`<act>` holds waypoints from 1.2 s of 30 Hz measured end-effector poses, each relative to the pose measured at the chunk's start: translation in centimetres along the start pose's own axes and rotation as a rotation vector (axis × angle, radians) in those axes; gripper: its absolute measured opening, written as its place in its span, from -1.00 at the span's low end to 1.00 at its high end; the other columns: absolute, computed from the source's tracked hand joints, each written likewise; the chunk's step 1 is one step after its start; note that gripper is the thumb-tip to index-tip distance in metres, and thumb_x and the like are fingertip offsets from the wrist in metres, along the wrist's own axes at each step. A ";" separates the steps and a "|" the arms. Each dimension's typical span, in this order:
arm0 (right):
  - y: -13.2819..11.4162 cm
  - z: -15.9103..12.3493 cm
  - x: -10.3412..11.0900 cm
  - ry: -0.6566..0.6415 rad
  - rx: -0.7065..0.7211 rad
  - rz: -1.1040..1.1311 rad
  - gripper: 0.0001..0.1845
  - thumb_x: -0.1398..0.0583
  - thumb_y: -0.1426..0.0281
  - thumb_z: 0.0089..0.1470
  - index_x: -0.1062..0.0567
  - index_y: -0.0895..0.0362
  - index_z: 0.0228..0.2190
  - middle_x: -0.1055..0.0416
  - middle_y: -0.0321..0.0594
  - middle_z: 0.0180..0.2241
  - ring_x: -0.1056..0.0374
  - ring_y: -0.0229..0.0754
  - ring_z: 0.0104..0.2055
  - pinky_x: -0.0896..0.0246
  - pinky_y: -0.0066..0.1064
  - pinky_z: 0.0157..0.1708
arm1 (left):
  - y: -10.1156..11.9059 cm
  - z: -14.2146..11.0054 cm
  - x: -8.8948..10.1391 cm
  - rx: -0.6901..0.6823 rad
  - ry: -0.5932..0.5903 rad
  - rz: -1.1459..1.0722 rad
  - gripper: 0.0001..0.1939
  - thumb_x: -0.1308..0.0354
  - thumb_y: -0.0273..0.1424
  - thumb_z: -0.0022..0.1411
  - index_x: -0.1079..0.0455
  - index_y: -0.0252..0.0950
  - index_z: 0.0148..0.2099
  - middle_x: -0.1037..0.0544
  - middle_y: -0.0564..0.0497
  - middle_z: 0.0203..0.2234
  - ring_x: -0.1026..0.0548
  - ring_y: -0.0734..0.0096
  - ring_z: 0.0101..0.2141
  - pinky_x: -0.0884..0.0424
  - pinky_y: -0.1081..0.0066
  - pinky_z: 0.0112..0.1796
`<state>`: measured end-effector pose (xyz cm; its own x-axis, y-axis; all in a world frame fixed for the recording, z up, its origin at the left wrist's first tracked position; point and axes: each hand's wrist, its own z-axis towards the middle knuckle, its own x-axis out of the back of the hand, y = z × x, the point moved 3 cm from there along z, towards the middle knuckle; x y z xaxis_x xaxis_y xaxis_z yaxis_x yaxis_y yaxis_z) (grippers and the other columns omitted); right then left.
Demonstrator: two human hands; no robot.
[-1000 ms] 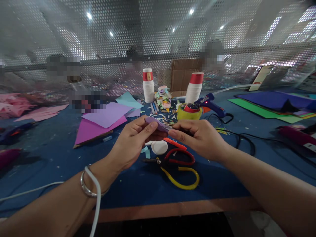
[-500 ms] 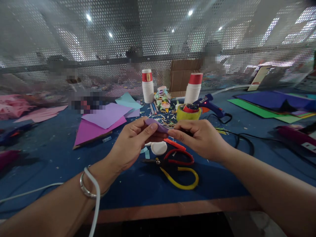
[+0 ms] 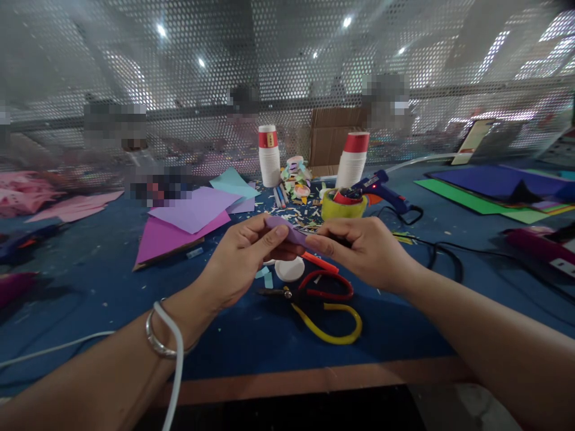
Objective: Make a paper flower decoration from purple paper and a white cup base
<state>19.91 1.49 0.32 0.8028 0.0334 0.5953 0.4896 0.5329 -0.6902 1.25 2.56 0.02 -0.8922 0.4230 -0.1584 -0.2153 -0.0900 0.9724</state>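
Observation:
My left hand [image 3: 245, 254] pinches a small folded piece of purple paper [image 3: 287, 228] between thumb and fingers, above the blue table. At the paper's right end, my right hand [image 3: 359, 248] is closed, its thumb tip touching the edge. A thin dark line shows by its fingertips, perhaps a slim tool; the curled fingers hide the rest. Below both hands lie scissors [image 3: 314, 299] with one red and one yellow handle. Just beyond them are a white round disc [image 3: 290, 269], a red-orange strip [image 3: 321, 262] and light blue paper scraps [image 3: 267, 277].
Purple sheets [image 3: 193, 209] lie left, coloured sheets [image 3: 485, 185] right. Stacked paper cups [image 3: 269, 158] stand behind, with another stack [image 3: 353, 161] near a yellow-green bowl [image 3: 344, 206] and a blue glue gun [image 3: 386, 191]. Paper scraps litter the middle. A black cable [image 3: 453, 257] runs right.
The purple paper has tilted slightly between my fingers, and the greyish thin thing by the right fingertips shows less. Both hands stay in nearly the same place.

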 end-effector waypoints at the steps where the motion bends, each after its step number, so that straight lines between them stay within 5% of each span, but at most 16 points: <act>1: 0.0 0.0 0.0 -0.004 -0.002 0.002 -0.48 -0.14 -0.01 0.23 -0.42 0.13 -0.55 -0.20 -0.35 -0.59 -0.05 -0.34 -0.53 0.10 -0.38 -0.54 | 0.0 0.0 0.0 0.004 -0.001 0.001 -0.86 -0.33 -0.31 0.25 -0.53 -0.27 -0.30 -0.65 0.03 -0.43 -0.62 0.46 -0.36 -0.55 0.51 -0.27; 7: 0.2 0.4 -0.1 -0.044 -0.035 0.045 -0.47 -0.14 -0.04 0.22 -0.43 0.13 -0.54 -0.25 -0.33 -0.58 -0.10 -0.32 -0.52 0.07 -0.37 -0.52 | 0.1 0.2 0.3 -0.007 -0.005 0.044 -0.82 -0.31 -0.29 0.26 -0.53 -0.30 -0.30 -0.62 0.02 -0.47 -0.58 0.50 -0.43 -0.51 0.55 -0.33; 15: 0.4 0.6 -0.1 -0.016 -0.119 0.313 -0.46 -0.19 -0.09 0.14 -0.34 0.12 -0.51 -0.06 -0.44 -0.59 0.07 -0.38 -0.56 0.17 -0.43 -0.59 | 0.1 0.2 0.0 0.048 -0.032 0.117 -0.78 -0.31 -0.28 0.25 -0.45 -0.31 -0.35 -0.55 0.08 -0.53 -0.53 0.55 -0.52 -0.46 0.58 -0.44; 22: 0.6 0.4 -1.1 -0.098 -0.171 0.459 -0.59 -0.32 0.03 0.04 -0.47 0.14 -0.40 -0.36 -0.31 -0.45 -0.25 -0.30 -0.41 -0.19 -0.42 -0.41 | -0.1 0.1 -0.6 0.049 -0.099 0.182 -0.79 -0.29 -0.27 0.26 -0.45 -0.30 -0.33 -0.54 0.06 -0.56 -0.50 0.53 -0.55 -0.43 0.54 -0.46; 27: 0.6 0.4 -1.3 -0.132 -0.194 0.501 -0.66 -0.30 0.11 0.08 -0.47 0.15 -0.42 -0.35 -0.32 -0.47 -0.24 -0.30 -0.42 -0.19 -0.43 -0.42 | -0.4 0.2 -0.6 0.058 -0.113 0.218 -0.82 -0.24 -0.33 0.30 -0.43 -0.30 -0.33 -0.54 0.07 -0.58 -0.49 0.54 -0.57 -0.42 0.55 -0.48; 36: 0.2 0.2 -1.1 -0.192 -0.156 0.576 -0.58 -0.29 0.04 0.10 -0.44 0.15 -0.40 -0.35 -0.33 -0.48 -0.23 -0.32 -0.45 -0.15 -0.45 -0.48 | -0.7 0.0 -0.8 0.183 -0.145 -0.015 -0.89 -0.26 -0.42 0.27 -0.46 -0.32 -0.33 -0.55 0.10 -0.55 -0.51 0.59 -0.58 -0.43 0.61 -0.49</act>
<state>19.05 1.70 -0.41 0.8844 0.4372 0.1634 0.0521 0.2553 -0.9655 2.09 2.33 -0.52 -0.8202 0.5495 -0.1592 -0.1407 0.0761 0.9871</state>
